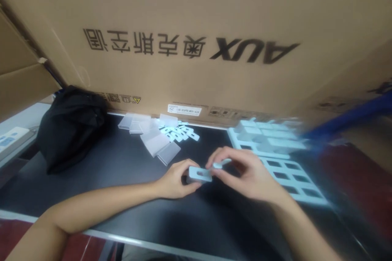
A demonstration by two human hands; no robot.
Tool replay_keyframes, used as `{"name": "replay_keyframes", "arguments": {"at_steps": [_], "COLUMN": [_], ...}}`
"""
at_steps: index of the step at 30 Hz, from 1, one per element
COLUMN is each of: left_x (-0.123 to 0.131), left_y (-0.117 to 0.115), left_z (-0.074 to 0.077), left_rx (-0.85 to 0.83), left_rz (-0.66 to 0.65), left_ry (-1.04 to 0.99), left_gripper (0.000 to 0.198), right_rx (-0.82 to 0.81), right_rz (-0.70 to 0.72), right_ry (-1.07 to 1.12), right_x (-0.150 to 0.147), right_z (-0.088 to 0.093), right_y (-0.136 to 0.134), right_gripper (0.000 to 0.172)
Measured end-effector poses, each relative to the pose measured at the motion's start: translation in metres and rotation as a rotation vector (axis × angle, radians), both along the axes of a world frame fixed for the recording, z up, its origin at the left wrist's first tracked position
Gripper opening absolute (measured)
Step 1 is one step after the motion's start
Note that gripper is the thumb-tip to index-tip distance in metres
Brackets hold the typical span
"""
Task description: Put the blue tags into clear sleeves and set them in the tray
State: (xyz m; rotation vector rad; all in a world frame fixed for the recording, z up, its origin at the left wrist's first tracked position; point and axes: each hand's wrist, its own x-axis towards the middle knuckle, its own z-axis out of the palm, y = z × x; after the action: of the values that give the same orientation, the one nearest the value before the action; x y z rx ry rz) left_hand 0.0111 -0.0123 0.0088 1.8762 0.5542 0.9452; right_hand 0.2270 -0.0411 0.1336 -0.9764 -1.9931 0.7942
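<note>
Between thumb and fingers, my left hand (175, 181) grips a small pale-blue box-shaped piece (199, 174) with a slot in its top face. Close at its right end, my right hand (241, 171) pinches a small pale-blue tab (221, 163); whether the tab touches the piece I cannot tell. Beyond my hands lie several translucent plastic sleeves (154, 142), partly overlapping. A heap of small light-blue slotted tabs (180, 132) sits just right of the sleeves.
At the right stand pale-blue grid trays (309, 199), with several box-shaped pieces (272, 134) at the back one. A black cloth bag (72, 126) rests at the left of the black table (122, 220). A large cardboard box (183, 77) walls the far edge.
</note>
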Motion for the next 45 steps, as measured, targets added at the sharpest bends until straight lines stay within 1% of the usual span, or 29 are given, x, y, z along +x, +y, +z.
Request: {"name": "replay_keyframes", "arguments": {"at_steps": [3, 5, 7, 9, 13, 18, 20, 22, 23, 27, 29, 31, 34, 36, 39, 41, 43, 45], "left_x": [0.001, 0.001, 0.000, 0.000, 0.000, 0.000, 0.000, 0.000, -0.001, -0.001, -0.001, -0.002, -0.003, -0.003, -0.002, -0.001, 0.000, 0.001], "left_y": [-0.001, -0.001, -0.001, -0.001, -0.001, 0.000, -0.001, -0.001, -0.001, -0.001, -0.001, -0.001, 0.000, 0.000, 0.001, 0.001, 0.001, 0.001], "left_z": [0.000, 0.001, 0.000, 0.000, -0.001, -0.002, -0.002, -0.002, -0.002, -0.003, -0.002, -0.002, -0.001, 0.000, -0.001, -0.001, 0.000, 0.000], "left_rx": [0.055, 0.082, 0.096, 0.107, 0.130, 0.136, 0.135, 0.137, 0.140, 0.164, 0.162, 0.144, 0.104, 0.085, 0.102, 0.132, 0.157, 0.170], "left_rz": [0.019, 0.029, 0.032, 0.033, 0.037, 0.030, 0.024, 0.019, 0.017, 0.012, 0.003, -0.004, -0.008, -0.007, -0.014, -0.034, -0.055, -0.077], "left_ry": [-0.007, -0.012, -0.012, -0.007, -0.016, -0.009, 0.000, 0.007, 0.006, -0.011, 0.000, 0.023, 0.042, 0.040, 0.021, 0.010, 0.008, 0.011], "left_gripper": [0.027, 0.026, 0.026, 0.026, 0.027, 0.027, 0.027, 0.027, 0.028, 0.030, 0.030, 0.033, 0.046, 0.047, 0.033, 0.023, 0.016, 0.011], "right_rx": [-0.020, -0.006, 0.007, 0.015, 0.003, -0.033, -0.038, -0.045, -0.053, -0.083, -0.081, -0.065, -0.014, 0.031, 0.092, 0.118, 0.127, 0.120], "right_rz": [-0.035, -0.055, -0.067, -0.074, -0.090, -0.037, -0.030, -0.029, -0.026, 0.002, 0.011, 0.018, -0.006, -0.076, -0.239, -0.342, -0.426, -0.494], "right_ry": [-0.052, -0.063, -0.081, -0.107, -0.194, -0.366, -0.413, -0.439, -0.447, -0.473, -0.505, -0.543, -0.585, -0.619, -0.718, -0.803, -0.895, -0.985], "right_x": [-0.005, -0.008, -0.009, -0.008, -0.004, -0.004, -0.006, -0.007, -0.008, -0.011, -0.011, -0.007, 0.013, 0.036, 0.080, 0.108, 0.130, 0.145], "right_z": [-0.010, -0.017, -0.020, -0.018, -0.010, -0.006, -0.007, -0.007, -0.007, -0.008, -0.009, -0.008, -0.004, -0.002, -0.003, -0.007, -0.012, -0.019], "right_y": [-0.013, -0.014, -0.014, -0.014, -0.016, -0.019, -0.019, -0.020, -0.020, -0.020, -0.020, -0.021, -0.020, -0.016, -0.004, 0.007, 0.019, 0.030], "right_gripper": [0.008, 0.009, 0.009, 0.010, 0.011, 0.012, 0.009, 0.003, 0.003, 0.013, 0.019, 0.022, 0.024, 0.022, 0.018, 0.021, 0.025, 0.026]}}
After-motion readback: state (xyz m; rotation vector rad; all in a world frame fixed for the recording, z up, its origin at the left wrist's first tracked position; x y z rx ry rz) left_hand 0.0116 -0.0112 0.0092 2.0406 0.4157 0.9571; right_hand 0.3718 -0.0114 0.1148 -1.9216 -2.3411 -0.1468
